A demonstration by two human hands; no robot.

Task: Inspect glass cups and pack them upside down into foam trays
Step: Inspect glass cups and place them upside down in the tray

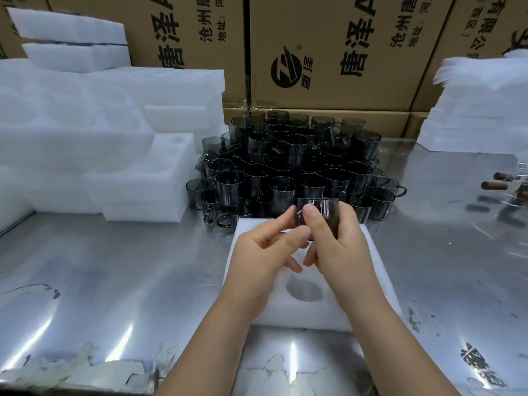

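Note:
A smoky grey ribbed glass cup (323,208) is held above the white foam tray (377,261) in front of me. My right hand (340,247) grips the cup, with its thumb across the near side. My left hand (263,255) pinches the cup's lower left edge between thumb and forefinger. One round pocket (304,290) of the tray shows between my wrists and holds nothing. The rest of the tray is hidden under my hands. Behind the tray stands a heap of several grey glass cups (288,167) with handles, piled in layers.
The metal table (114,281) is shiny and reflective. Stacks of white foam trays (85,155) fill the left side, and more foam sheets (480,110) stand at the right. Large cardboard boxes (328,52) form a wall at the back. Brown-handled objects (503,181) lie at the right edge.

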